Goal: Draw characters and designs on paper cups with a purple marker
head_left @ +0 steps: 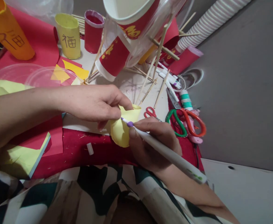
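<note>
Near the table's front edge is a small yellow paper shape (120, 133), rounded at its lower end and folded at the top. My left hand (96, 102) grips its upper part, with the thumb on the face and other fingers partly hidden behind or inside it. Between the thumb and fingers of my right hand (157, 140) is a white marker pen (164, 152) with a purple collar. The pen's tip rests on or just above the yellow paper, close to my left thumb. No finished mark is clear on the paper.
Behind my hands stand a yellow paper cup (68, 39), a red paper cylinder (94, 32), an orange paper tube (11, 34) and red-and-white paper cups (114, 57) among wooden sticks (159, 53). Scissors (185, 123) lie at right; a white pen cap (90, 148) lies in front.
</note>
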`<state>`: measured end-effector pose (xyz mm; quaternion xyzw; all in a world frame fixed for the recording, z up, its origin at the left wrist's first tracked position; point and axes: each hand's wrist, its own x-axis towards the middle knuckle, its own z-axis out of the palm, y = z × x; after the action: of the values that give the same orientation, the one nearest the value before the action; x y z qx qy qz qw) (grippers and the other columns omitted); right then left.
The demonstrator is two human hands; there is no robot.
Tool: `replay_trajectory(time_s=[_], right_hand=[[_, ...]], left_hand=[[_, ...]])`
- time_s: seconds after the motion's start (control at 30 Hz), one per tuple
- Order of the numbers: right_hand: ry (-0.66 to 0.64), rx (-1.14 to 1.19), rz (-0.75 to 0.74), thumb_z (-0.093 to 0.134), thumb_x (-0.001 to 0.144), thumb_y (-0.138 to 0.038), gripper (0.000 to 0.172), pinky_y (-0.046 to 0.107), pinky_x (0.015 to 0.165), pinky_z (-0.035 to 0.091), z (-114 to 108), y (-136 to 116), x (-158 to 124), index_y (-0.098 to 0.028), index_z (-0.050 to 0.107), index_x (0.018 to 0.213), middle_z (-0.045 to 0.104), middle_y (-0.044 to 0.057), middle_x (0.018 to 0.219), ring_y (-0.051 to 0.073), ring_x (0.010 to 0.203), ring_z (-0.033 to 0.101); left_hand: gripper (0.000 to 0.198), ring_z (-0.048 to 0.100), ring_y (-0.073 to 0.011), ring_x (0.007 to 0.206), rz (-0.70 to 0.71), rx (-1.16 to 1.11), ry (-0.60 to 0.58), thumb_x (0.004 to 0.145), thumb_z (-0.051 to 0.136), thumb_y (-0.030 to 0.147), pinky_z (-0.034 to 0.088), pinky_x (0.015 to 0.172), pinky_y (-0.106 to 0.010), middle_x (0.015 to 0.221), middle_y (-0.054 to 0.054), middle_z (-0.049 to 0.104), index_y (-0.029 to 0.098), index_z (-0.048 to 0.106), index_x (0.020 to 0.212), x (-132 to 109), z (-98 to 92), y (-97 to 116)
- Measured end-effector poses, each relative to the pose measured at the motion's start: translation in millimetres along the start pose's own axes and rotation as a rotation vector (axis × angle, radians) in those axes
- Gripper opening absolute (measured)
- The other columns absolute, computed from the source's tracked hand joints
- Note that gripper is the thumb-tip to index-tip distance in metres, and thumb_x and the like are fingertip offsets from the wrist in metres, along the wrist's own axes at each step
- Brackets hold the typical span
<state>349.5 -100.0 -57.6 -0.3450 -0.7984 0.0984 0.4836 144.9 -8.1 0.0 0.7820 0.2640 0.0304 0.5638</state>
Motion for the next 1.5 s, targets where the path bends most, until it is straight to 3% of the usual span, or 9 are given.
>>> replay_trajectory(time_s=[0.43,0.63,1.03,1.5], right_hand=[[0.006,0.010,0.012,0.070,0.088,-0.011,0.026,0.028,0.053,0.058,-0.4,-0.3,-1.3,-0.026,0.059,0.106,0.070,-0.002,0.079,0.015,0.062,0.066],[0.009,0.096,-0.017,0.069,0.079,-0.004,0.033,0.025,0.049,0.056,-6.9,-0.2,0.7,-0.023,0.061,0.105,0.069,-0.001,0.076,0.014,0.058,0.067],[0.000,0.089,-0.038,0.068,0.079,-0.004,0.030,0.025,0.059,0.062,-3.0,-0.2,-0.6,-0.021,0.062,0.104,0.074,0.002,0.078,0.015,0.064,0.072],[-0.015,0.083,-0.050,0.066,0.081,-0.004,0.030,0.023,0.047,0.057,-0.9,-1.4,2.2,-0.021,0.062,0.105,0.074,0.003,0.078,0.016,0.061,0.072]], left_hand=[[0.032,0.064,-0.0101,0.053,-0.002,0.011,-0.008,0.092,0.049,0.012,0.044,0.051,-0.014,0.065,0.003,0.070,0.017,0.074,0.112,0.8,-0.3,-0.1],[0.037,0.066,-0.0116,0.053,0.022,-0.013,0.005,0.090,0.050,0.012,0.048,0.051,-0.015,0.064,0.003,0.071,0.015,0.074,0.118,1.3,-0.5,-4.7],[0.036,0.064,-0.0111,0.051,0.004,0.009,0.015,0.089,0.053,0.011,0.044,0.050,-0.015,0.063,0.003,0.071,0.017,0.076,0.115,1.1,0.4,-3.0],[0.034,0.065,-0.0113,0.049,0.004,-0.041,0.005,0.087,0.053,0.007,0.047,0.047,-0.015,0.060,0.003,0.069,0.014,0.075,0.111,2.3,1.1,-2.4]])
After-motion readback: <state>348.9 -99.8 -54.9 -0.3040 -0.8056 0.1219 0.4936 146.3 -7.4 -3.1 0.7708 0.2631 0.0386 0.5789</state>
